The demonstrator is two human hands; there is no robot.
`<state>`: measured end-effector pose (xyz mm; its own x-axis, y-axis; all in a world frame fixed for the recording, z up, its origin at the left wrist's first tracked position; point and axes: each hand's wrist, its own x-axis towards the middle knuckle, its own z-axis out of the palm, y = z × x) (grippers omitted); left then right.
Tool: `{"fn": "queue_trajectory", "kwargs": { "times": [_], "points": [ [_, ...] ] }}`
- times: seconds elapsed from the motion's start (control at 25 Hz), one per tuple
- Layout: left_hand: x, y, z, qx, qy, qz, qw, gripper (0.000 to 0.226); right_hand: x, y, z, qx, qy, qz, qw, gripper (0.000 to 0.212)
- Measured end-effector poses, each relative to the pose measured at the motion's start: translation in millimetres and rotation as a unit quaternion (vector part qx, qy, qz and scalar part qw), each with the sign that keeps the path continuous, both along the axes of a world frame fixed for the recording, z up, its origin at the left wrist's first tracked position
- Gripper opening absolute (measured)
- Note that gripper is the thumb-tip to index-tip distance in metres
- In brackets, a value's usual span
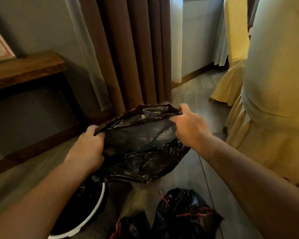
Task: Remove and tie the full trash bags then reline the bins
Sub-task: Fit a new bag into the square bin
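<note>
Liner (145, 145), above the bin (101, 202) — left hand (86, 149) and right hand (190, 128) pinch its rim; we need it spread wide, centred first.

Grey tiled floor (193, 94), white-rimmed bin (103, 195) lower left, two black bags (185, 213) beside it, skirted chairs (274, 135) right.

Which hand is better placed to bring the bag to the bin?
Left, probably: the left hand grips the bag at its edge just above the white-rimmed bin, while the right hand holds the opposite edge, farther from it.
</note>
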<state>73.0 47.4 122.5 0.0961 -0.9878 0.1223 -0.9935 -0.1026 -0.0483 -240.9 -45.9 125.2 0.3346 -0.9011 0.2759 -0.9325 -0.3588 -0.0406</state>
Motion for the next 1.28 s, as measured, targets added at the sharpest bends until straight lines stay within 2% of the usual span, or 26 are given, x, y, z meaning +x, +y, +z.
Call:
{"fn": "queue_trajectory", "kwargs": {
  "times": [0.12, 0.24, 0.32, 0.4, 0.48, 0.64, 0.72, 0.76, 0.84, 0.92, 0.96, 1.04, 1.12, 1.28],
  "points": [
    [-19, -17, -8, -0.049, 0.042, 0.027, 0.998, 0.073, -10, -22, -17, 0.002, -0.048, 0.036, 0.998, 0.047],
    [-37, -36, -11, -0.130, 0.072, 0.042, 0.988, 0.069, -13, -47, -32, -0.033, -0.121, 0.058, 0.990, 0.048],
    [-52, -48, -9, -0.164, 0.089, 0.072, 0.980, 0.052, -16, -60, -35, -0.039, -0.127, 0.083, 0.988, 0.041],
    [-67, -64, -6, -0.189, 0.087, 0.087, 0.974, 0.033, -23, -82, -36, -0.025, -0.108, 0.102, 0.989, 0.024],
    [-77, -75, -4, -0.187, 0.095, 0.087, 0.974, 0.025, -31, -101, -37, -0.005, -0.090, 0.084, 0.992, 0.020],
    [-79, -79, -12, -0.151, 0.069, 0.076, 0.983, 0.025, -37, -118, -51, -0.012, -0.152, 0.056, 0.987, 0.044],
    [-74, -73, -21, -0.120, 0.088, 0.034, 0.988, 0.033, -35, -123, -55, 0.005, -0.164, 0.045, 0.985, 0.060],
    [-69, -70, -26, -0.095, 0.109, 0.000, 0.989, 0.039, -35, -125, -58, 0.012, -0.156, 0.042, 0.987, 0.063],
    [-53, -66, -34, -0.042, 0.121, -0.055, 0.990, 0.044, -34, -129, -63, -0.002, -0.115, 0.047, 0.992, 0.047],
    [-38, -64, -45, -0.027, 0.089, -0.041, 0.995, 0.037, -33, -133, -66, -0.034, -0.058, 0.043, 0.997, 0.019],
    [-32, -64, -48, -0.042, 0.075, -0.009, 0.996, 0.034, -30, -133, -65, -0.041, -0.045, 0.040, 0.997, 0.012],
    [-25, -61, -50, -0.070, 0.060, 0.042, 0.995, 0.031, -22, -124, -61, -0.031, -0.033, 0.019, 0.999, 0.014],
    [-18, -55, -47, -0.074, 0.073, 0.075, 0.992, 0.038, -7, -112, -51, -0.038, -0.006, -0.001, 0.999, 0.016],
    [-6, -39, -35, -0.053, 0.155, 0.116, 0.980, 0.060, 18, -92, -5, -0.059, 0.139, 0.037, 0.988, 0.016]
  ]
}}
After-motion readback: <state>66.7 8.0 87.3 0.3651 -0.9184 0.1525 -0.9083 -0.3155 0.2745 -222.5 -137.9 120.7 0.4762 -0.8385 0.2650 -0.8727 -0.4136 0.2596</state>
